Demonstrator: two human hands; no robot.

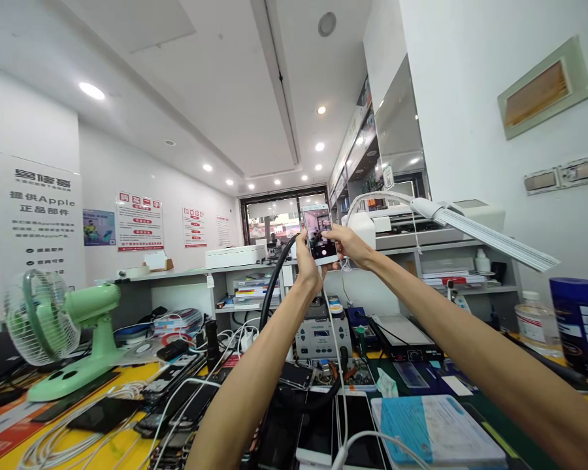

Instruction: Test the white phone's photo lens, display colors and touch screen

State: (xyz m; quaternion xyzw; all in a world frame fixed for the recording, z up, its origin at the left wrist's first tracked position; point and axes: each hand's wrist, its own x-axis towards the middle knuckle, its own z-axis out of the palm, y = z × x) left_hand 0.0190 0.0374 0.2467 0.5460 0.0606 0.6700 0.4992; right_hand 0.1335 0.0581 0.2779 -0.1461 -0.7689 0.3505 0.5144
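Note:
Raised in front of me is a white smartphone (317,220), upright and slightly tilted, its screen towards me. On the lit screen is a camera view with a round button near the bottom. My left hand (308,266) is closed around the phone's left side and lower part. My right hand (349,245) grips it from the right edge, with one digit over the screen; its other fingers are partly hidden. A white cable (334,326) hangs down from below the phone to the bench.
A green fan (95,333) stands at left. Disassembled phones (181,385) and cables crowd the bench. Behind my hands is a grey bench instrument (322,339). A blue-and-white box (436,427) lies front right. A white lamp (485,232) reaches over the right side, near bottles (536,316).

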